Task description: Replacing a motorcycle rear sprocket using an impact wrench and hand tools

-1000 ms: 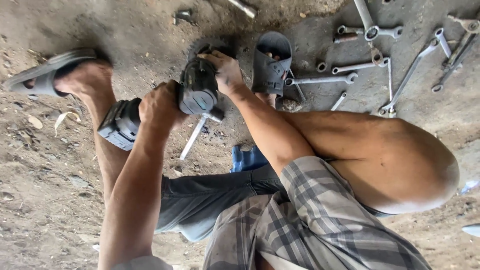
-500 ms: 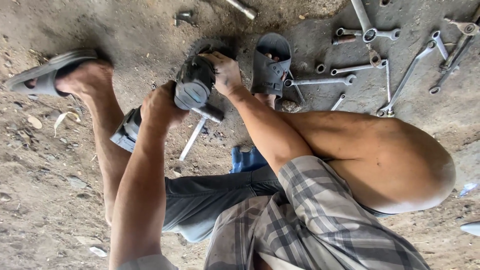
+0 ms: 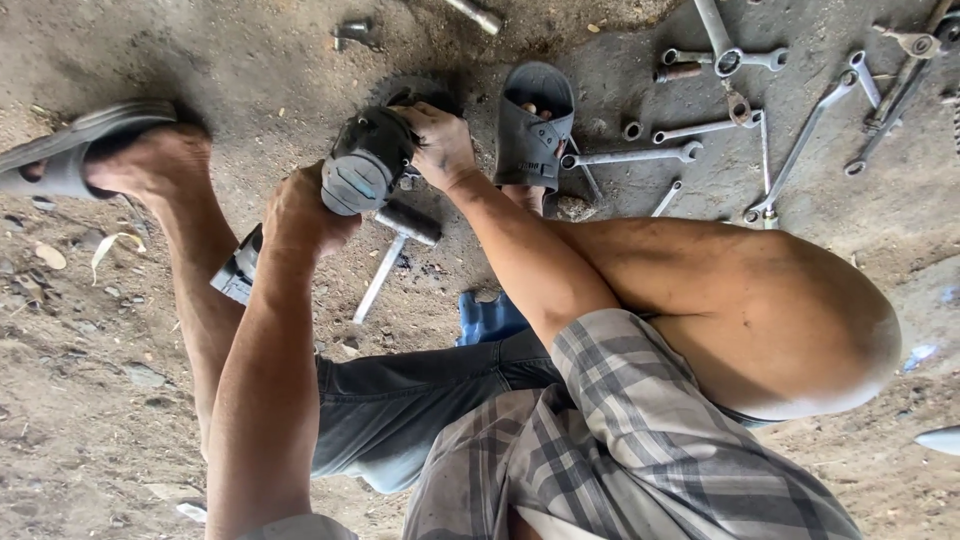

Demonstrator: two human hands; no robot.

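Observation:
I squat on a dirt floor with a grey angle grinder [image 3: 365,165] held in both hands. My left hand [image 3: 305,210] wraps the rear of its body, whose tail end sticks out below my wrist. Close to the dark toothed disc [image 3: 420,92], my right hand [image 3: 440,145] grips the head. The grinder's round motor end faces up toward me. A hammer [image 3: 385,265] with a metal handle lies on the ground just under the tool.
Several wrenches and spanners [image 3: 630,155] lie spread on the ground at the upper right. My feet in grey sandals [image 3: 535,120] flank the grinder, the left one [image 3: 70,150] at the far left. A blue object [image 3: 487,318] sits under my thigh.
The grinder has tilted up and shifted right, so its round end now faces me. Both hands stayed on it.

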